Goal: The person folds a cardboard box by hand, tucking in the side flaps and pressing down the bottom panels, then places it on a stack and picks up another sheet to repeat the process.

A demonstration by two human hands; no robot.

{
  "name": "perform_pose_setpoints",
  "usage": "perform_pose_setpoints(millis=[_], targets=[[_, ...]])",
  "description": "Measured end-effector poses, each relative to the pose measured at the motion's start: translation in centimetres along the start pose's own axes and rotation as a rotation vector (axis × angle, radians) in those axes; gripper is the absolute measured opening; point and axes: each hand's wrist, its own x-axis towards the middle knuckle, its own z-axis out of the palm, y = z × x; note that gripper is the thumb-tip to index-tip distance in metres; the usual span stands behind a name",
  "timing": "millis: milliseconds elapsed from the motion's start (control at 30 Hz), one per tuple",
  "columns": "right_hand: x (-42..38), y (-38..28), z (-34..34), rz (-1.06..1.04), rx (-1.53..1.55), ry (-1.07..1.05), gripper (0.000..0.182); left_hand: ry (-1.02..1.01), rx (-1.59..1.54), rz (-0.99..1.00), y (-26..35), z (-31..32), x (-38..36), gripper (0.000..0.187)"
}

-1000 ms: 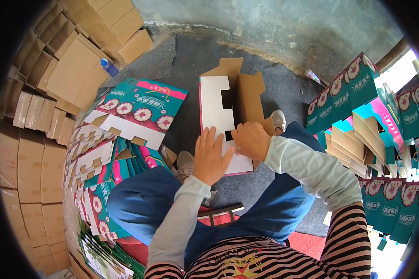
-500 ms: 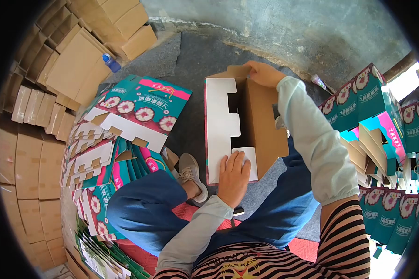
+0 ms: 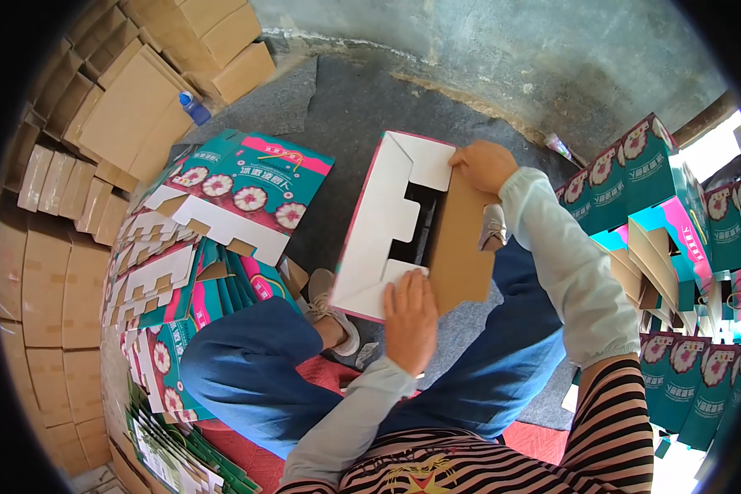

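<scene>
Between my legs stands a cardboard carton (image 3: 373,235) with its white flaps partly folded in and a dark gap at its middle. A brown inner panel (image 3: 463,247) stands out along its right side. At the near end my left hand (image 3: 412,323) lies with its fingers stretched flat on a white end flap. My right hand (image 3: 487,165) is closed at the far right corner, its fingers curled on the edge of the brown panel beside the far end flap.
To the left lies a pile of flat printed cartons (image 3: 251,189). Brown boxes (image 3: 53,288) are stacked along the far left. Finished-looking green cartons (image 3: 617,185) stand at the right. A blue bottle (image 3: 193,109) sits near the back left; a wall (image 3: 486,58) closes the back.
The carton has turned clockwise. Its far end flap, upright and brown before, is folded in and shows white. My right hand has moved down and right; my left hand stays at the near flap.
</scene>
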Motion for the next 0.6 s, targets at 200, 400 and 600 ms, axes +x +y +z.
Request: perform_pose_setpoints(millis=[200,400,600], targets=[[-8.4,1.3,-1.0,0.037,0.082,-0.147,0.03,-0.025,-0.026,0.132,-5.9,-4.3,-1.0,0.041],[-9.3,2.9,0.8,-0.188,0.259,-0.104,0.049,0.022,-0.24,0.065,-7.5,-4.4,-1.0,0.045],[-6.7,3.0,-1.5,0.246,0.636,-0.418,0.085,0.118,-0.478,-0.36,-5.8,-3.3,0.1,0.049]])
